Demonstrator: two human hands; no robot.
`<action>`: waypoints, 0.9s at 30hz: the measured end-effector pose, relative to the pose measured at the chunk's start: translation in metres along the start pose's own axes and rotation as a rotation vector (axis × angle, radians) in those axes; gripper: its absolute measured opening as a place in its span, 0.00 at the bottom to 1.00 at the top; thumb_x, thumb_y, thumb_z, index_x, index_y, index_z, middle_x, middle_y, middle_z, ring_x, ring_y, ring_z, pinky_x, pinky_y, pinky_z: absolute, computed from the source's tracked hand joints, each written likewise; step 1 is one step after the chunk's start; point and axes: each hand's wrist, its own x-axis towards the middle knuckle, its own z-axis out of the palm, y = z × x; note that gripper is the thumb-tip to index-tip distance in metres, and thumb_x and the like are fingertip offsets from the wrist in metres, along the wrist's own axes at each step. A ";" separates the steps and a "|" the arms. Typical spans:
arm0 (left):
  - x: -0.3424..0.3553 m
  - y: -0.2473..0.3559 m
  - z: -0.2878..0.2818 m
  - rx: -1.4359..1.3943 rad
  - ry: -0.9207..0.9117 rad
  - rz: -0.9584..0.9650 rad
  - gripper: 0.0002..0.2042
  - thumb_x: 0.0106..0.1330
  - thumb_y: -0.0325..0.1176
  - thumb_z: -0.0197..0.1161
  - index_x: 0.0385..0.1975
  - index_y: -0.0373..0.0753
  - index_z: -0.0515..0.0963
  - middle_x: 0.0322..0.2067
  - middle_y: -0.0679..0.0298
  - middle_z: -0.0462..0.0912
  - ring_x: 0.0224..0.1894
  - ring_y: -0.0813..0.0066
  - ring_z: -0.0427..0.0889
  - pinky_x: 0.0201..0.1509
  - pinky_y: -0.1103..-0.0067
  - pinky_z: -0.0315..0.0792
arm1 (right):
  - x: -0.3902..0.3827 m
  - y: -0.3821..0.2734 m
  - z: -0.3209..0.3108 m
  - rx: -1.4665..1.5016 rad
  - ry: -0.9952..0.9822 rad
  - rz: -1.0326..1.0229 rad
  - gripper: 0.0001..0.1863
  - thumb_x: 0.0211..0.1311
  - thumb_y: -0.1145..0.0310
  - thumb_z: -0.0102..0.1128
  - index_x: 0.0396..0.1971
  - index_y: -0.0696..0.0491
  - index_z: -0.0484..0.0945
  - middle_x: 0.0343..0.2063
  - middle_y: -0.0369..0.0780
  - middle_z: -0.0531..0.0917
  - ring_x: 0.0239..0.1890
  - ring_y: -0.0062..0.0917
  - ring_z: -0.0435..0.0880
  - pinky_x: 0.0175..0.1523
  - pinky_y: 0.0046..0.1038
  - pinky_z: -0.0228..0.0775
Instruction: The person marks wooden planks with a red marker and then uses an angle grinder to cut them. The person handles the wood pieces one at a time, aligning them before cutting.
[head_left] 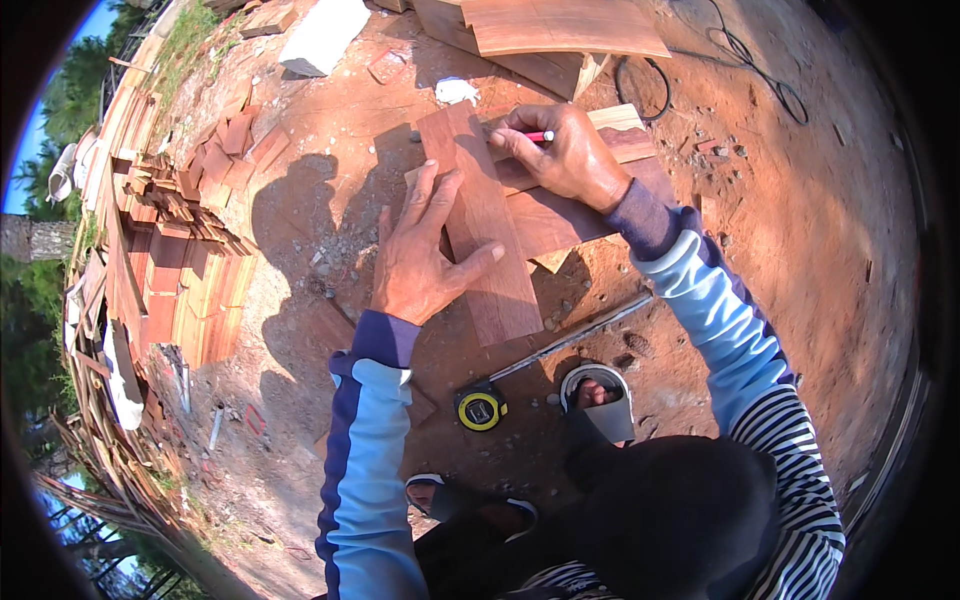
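A reddish-brown wooden board (487, 225) lies slantwise across other boards in front of me. My left hand (422, 250) rests on its left edge, fingers spread, thumb lying over the face. In my right hand (572, 155) is a red pencil (538, 136), pinched near the board's far right edge; its tip is hidden by the fingers. Beneath, a second board (560, 218) runs off to the right, beside a paler streaked plank (625, 135). Close to my feet lies a yellow and black tape measure (481, 408), its blade (570, 338) drawn out toward the upper right.
Stacked planks (200, 290) and small wood offcuts (228, 150) lie on the left. Beyond the boards are a larger wooden panel (565, 28), a black cable (745, 50) and a white block (325, 38). My sandalled foot (598, 395) stands near the tape on reddish dirt.
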 end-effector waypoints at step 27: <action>0.002 -0.006 0.006 0.018 0.036 0.025 0.42 0.49 0.56 0.67 0.64 0.44 0.62 0.67 0.52 0.56 0.66 0.52 0.61 0.68 0.49 0.46 | -0.026 -0.020 -0.011 -0.149 -0.165 0.046 0.13 0.58 0.64 0.59 0.28 0.61 0.80 0.20 0.49 0.81 0.21 0.33 0.78 0.30 0.32 0.71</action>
